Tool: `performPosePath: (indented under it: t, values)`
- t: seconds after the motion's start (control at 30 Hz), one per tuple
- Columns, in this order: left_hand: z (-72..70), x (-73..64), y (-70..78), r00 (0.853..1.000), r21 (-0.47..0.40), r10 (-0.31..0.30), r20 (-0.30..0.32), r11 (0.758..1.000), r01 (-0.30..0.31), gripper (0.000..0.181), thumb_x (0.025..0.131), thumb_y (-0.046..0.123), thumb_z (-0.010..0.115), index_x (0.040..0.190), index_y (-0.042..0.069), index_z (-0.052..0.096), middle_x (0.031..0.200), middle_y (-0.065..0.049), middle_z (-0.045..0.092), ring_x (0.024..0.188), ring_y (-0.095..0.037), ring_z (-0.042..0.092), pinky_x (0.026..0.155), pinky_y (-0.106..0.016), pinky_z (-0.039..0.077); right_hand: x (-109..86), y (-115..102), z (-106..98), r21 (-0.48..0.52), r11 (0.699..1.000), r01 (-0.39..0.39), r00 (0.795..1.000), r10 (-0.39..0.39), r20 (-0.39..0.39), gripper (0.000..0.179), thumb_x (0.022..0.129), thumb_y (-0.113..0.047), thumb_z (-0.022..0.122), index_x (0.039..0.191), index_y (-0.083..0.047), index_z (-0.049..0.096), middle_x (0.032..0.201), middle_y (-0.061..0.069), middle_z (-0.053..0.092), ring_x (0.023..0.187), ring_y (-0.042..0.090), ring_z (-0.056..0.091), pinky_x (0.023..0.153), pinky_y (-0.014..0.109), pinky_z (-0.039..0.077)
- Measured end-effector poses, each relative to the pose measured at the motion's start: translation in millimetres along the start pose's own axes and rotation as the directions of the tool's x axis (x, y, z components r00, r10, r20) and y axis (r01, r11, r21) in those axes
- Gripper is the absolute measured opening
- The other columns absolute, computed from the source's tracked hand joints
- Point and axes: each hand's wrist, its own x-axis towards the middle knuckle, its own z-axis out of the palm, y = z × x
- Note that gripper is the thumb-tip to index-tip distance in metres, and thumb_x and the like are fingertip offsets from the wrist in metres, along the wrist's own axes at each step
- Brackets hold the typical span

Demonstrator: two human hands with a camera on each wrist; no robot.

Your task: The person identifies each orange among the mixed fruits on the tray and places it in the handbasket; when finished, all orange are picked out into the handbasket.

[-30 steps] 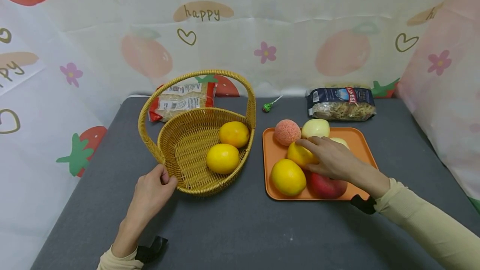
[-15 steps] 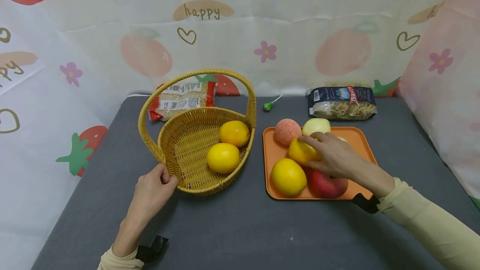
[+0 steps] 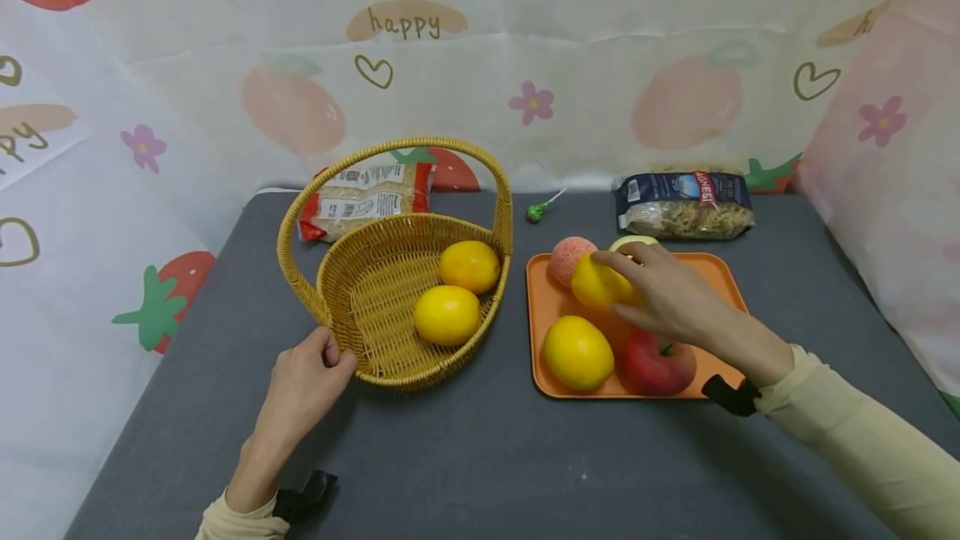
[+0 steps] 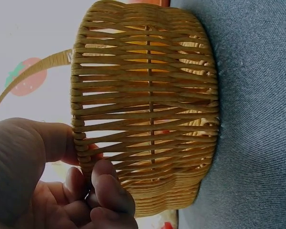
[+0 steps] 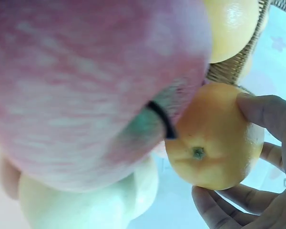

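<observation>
My left hand [image 3: 303,386] pinches the near-left rim of a woven wicker basket [image 4: 148,109], thumb and fingers on either side of it in the left wrist view. Two yellow fruits [image 3: 447,316] lie in the basket's right side. Over the orange tray [image 3: 542,290], my right hand [image 3: 667,290] grips an orange [image 5: 217,138] between thumb and fingers; its small green stem end shows in the right wrist view. Below it on the tray sit a yellow fruit [image 3: 578,352] and a red apple [image 3: 659,363]. A pink textured ball [image 3: 570,260] and a pale green fruit [image 3: 634,241] are behind it.
A red-and-clear food bag [image 3: 363,202] lies behind the basket. At the back right is a dark blue pasta bag [image 3: 684,205]. A green-headed lollipop [image 3: 536,212] lies between them, near the printed cloth backdrop [image 3: 480,107].
My right hand has raised the orange off the tray, slightly up and away from the apple, which shows more fully. The left hand and basket have stayed in place.
</observation>
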Motion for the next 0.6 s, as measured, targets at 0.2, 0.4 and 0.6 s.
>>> performPosePath:
  t: [0.2, 0.4, 0.6]
  values:
    - [0.1, -0.3, -1.3, 1.000, -0.003, 0.002, 0.005, 1.000, -0.002, 0.012, 0.087, 0.013, 0.052, 0.077, 0.010, 0.044, 0.064, -0.001, 0.040, 0.049, -0.013, 0.037, 0.049, -0.027, 0.030, 7.5, -8, -4, 0.003, 0.998, 0.059, 0.997, -0.059, -0.054, 0.060, 0.082, -0.019, 0.077, 0.135, -0.013, 0.052, 0.122, 0.020, 0.057, 0.107, 0.037, 0.055, 0.085, 0.050, 0.050]
    - [0.7, -0.2, -1.2, 1.000, -0.004, 0.008, -0.002, 1.000, -0.008, 0.013, 0.087, 0.013, 0.052, 0.077, 0.011, 0.044, 0.063, -0.001, 0.040, 0.049, -0.013, 0.037, 0.049, -0.027, 0.030, 17.5, -17, -6, -0.009, 0.996, 0.091, 0.992, -0.092, -0.081, 0.062, 0.082, -0.023, 0.078, 0.137, -0.015, 0.051, 0.121, 0.019, 0.058, 0.106, 0.034, 0.056, 0.089, 0.049, 0.048]
    - [0.6, -0.2, -0.8, 1.000, -0.004, 0.005, -0.002, 1.000, -0.005, 0.012, 0.087, 0.013, 0.052, 0.077, 0.010, 0.045, 0.064, -0.001, 0.041, 0.050, -0.013, 0.038, 0.050, -0.027, 0.030, 30.1, -32, -5, -0.013, 0.992, 0.128, 0.986, -0.128, -0.107, 0.060, 0.082, -0.028, 0.077, 0.136, -0.014, 0.053, 0.120, 0.017, 0.059, 0.106, 0.032, 0.056, 0.085, 0.044, 0.051]
